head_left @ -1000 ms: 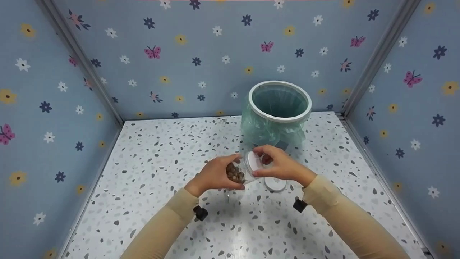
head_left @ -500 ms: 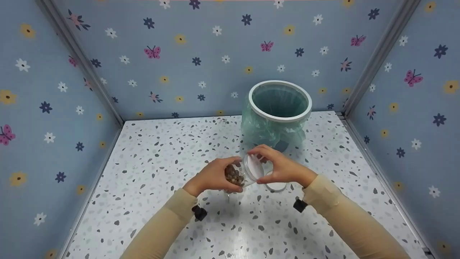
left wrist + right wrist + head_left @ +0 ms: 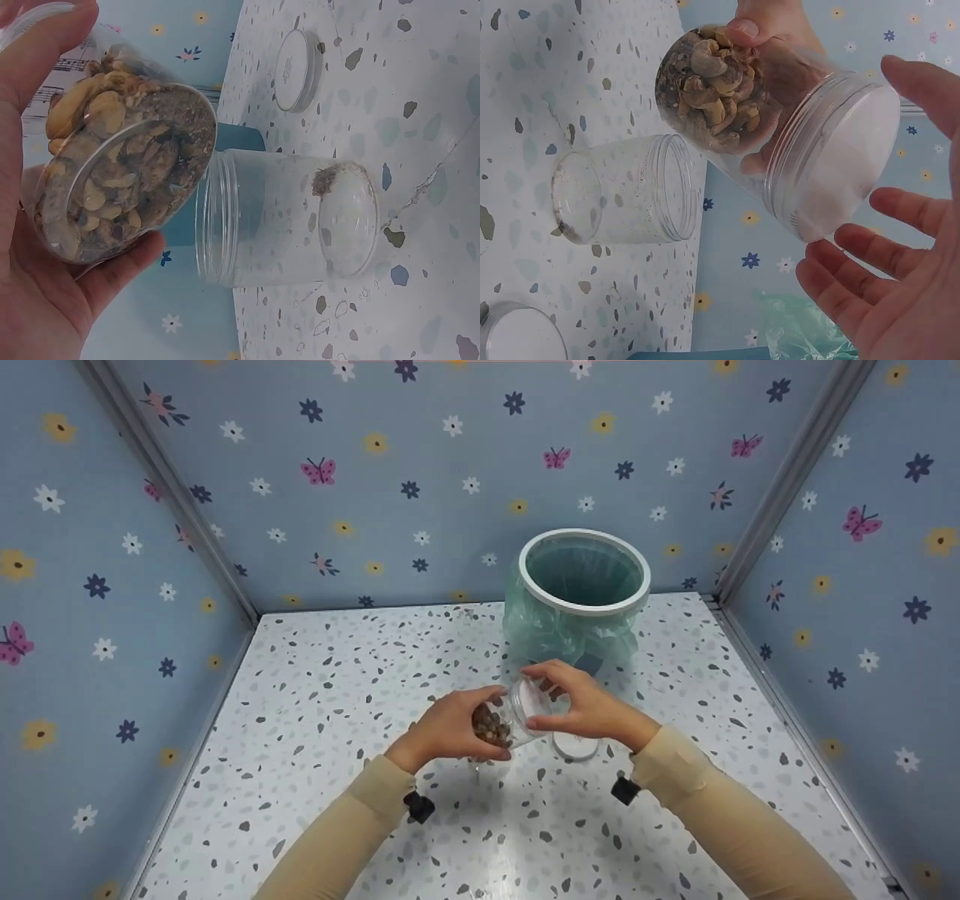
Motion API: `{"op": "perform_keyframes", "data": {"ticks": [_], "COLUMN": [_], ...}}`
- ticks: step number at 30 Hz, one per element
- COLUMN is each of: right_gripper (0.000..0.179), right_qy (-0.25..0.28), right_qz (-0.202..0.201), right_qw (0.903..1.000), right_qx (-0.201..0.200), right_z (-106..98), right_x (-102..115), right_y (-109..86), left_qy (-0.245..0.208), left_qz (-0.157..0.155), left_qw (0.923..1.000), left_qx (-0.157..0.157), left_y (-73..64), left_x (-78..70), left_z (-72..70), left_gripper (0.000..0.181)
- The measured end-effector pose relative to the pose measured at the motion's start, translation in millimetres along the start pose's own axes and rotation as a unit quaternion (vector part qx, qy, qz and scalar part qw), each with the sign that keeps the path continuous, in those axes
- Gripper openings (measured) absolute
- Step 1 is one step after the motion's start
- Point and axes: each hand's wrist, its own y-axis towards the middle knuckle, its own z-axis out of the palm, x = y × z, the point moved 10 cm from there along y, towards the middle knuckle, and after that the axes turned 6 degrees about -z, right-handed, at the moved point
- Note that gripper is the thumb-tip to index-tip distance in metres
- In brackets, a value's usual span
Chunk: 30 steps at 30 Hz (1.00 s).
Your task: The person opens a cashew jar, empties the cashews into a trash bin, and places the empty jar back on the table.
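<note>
My left hand (image 3: 448,725) grips a clear jar (image 3: 739,161) round its side and holds it tilted above the table. Cashew-like nuts (image 3: 720,94) and brown crumbs have slid toward its base. A white cover (image 3: 853,161) closes the mouth, which points toward my right hand (image 3: 592,706). That hand's fingers spread loosely around the cover, with fingertips (image 3: 817,251) right at its edge and the thumb just off the rim. A second clear jar (image 3: 277,217) stands upright on the table below, with a few dark crumbs at its bottom.
A white lid (image 3: 576,744) lies on the speckled table (image 3: 360,660), to the right of the standing jar. Behind my right hand stands a bin (image 3: 585,607) with a white rim and a green bag liner. Flower-patterned walls (image 3: 420,495) enclose the back and sides.
My right hand's thumb and fingers have shifted around the jar's cover, the thumb moving nearer me and then back away. The jar stays tilted in my left hand, nearly in place.
</note>
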Motion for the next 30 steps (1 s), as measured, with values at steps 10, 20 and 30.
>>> {"op": "perform_keyframes", "data": {"ticks": [10,20,30], "right_gripper": [0.062,0.067,0.077], "right_qy": [-0.009,0.016,0.0], "right_qz": [0.078,0.085,0.013], "right_qw": [0.9969,0.9963,0.9993], "right_qx": [-0.011,0.006,0.034], "right_z": [-2,-2,2], "right_x": [-14,-13,-3], "right_y": [-1.1,-2.0,-2.3], "left_qy": [0.027,0.032,0.041], "left_qz": [0.004,0.01,0.01], "left_qw": [0.9993,0.9991,0.999], "left_qx": [-0.027,-0.026,-0.015], "left_y": [3.1,2.7,1.0], "left_x": [-7.2,-7.6,-4.1], "left_z": [-4.4,-4.5,-0.6], "left_gripper": [0.092,0.096,0.101]}}
